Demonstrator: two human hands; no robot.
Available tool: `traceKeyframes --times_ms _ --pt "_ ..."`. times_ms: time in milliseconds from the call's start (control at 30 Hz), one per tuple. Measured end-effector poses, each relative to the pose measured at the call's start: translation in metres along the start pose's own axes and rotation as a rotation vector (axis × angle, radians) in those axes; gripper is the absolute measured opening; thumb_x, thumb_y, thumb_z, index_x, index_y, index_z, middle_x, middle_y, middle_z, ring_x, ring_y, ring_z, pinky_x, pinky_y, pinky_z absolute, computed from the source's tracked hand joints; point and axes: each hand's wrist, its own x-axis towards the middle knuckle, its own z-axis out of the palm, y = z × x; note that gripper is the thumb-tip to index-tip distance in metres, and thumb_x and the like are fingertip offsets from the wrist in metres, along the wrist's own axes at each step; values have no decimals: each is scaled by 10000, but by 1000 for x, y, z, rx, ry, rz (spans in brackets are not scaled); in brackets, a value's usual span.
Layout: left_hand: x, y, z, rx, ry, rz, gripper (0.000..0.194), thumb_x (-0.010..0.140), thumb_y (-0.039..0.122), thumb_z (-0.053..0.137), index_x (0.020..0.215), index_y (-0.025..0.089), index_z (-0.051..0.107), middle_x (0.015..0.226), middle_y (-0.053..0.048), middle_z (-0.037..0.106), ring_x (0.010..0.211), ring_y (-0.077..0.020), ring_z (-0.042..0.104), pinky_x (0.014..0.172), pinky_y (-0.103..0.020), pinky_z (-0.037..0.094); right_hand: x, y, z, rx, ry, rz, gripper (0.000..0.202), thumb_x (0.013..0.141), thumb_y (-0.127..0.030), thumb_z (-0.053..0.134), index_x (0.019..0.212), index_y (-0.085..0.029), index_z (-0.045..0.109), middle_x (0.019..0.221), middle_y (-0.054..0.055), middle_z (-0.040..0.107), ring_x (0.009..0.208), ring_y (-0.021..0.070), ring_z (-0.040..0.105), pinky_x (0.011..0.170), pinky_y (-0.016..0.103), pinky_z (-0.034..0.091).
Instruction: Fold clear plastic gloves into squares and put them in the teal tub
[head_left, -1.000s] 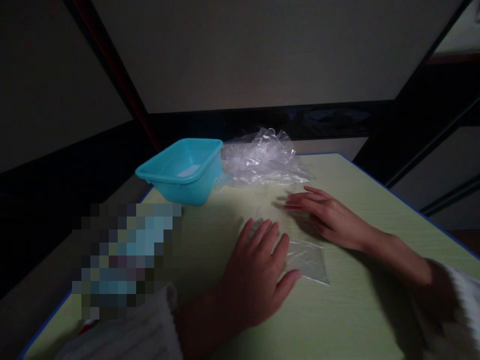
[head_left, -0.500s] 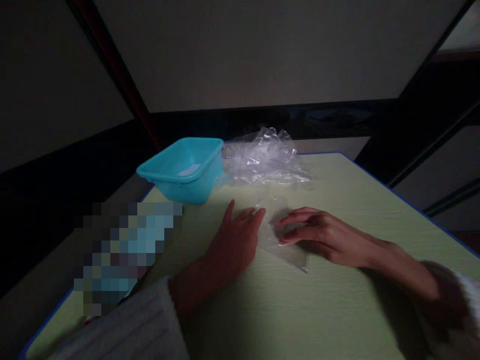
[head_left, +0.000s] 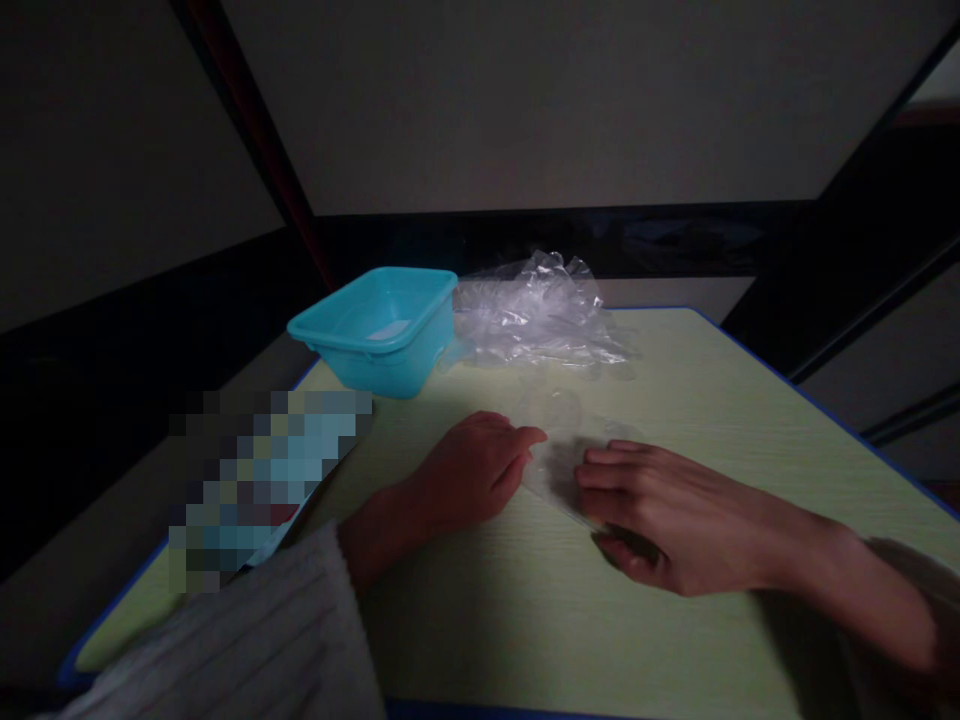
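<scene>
A flat clear plastic bag [head_left: 559, 470] lies on the pale yellow-green table [head_left: 480, 620] between my hands. My left hand [head_left: 480, 468] is at its left edge, fingers curled together and the thumb pointing right; whatever it pinches there is too small to make out. Over the bag's right part lies my right hand [head_left: 652, 505], palm down, its fingers bent close together on the plastic and the thumb tucked below. Whether those fingers grip the film is hidden.
Behind the hands sits a crumpled heap of clear plastic [head_left: 540, 315]. A turquoise basin [head_left: 386, 365] with something white inside stands left of it. At the left edge lies a blurred-out light-blue object [head_left: 300, 465]. A dark-banded wall rises behind.
My left fingers have curled in from a spread pose. My right hand has turned palm down and come lower onto the bag. The view has shifted slightly.
</scene>
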Motion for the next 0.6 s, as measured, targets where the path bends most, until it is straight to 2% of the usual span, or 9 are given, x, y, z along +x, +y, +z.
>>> traceKeyframes --times_ms 267,433,600 --pt "0 0 0 3 -71 -47 221 820 155 401 964 158 569 775 -46 668 752 -182 617 717 -310 476 1 -2 0 -87 -2 -14 106 746 -172 502 807 -167 588 771 48 605 736 193 519 759 355 384" --pt "0 -1 1 -9 -50 -42 225 829 164 392 955 144 578 792 -61 676 749 -186 622 712 -313 481 3 -5 1 -161 10 3 154 782 -261 500 846 -163 600 787 64 614 755 214 533 738 371 385" --pt "0 1 2 -12 -27 -40 216 827 161 399 932 138 585 816 -71 680 746 -186 622 694 -311 484 4 -11 -1 -197 -11 64 132 737 -203 500 835 -168 582 765 65 599 720 205 523 681 349 378"
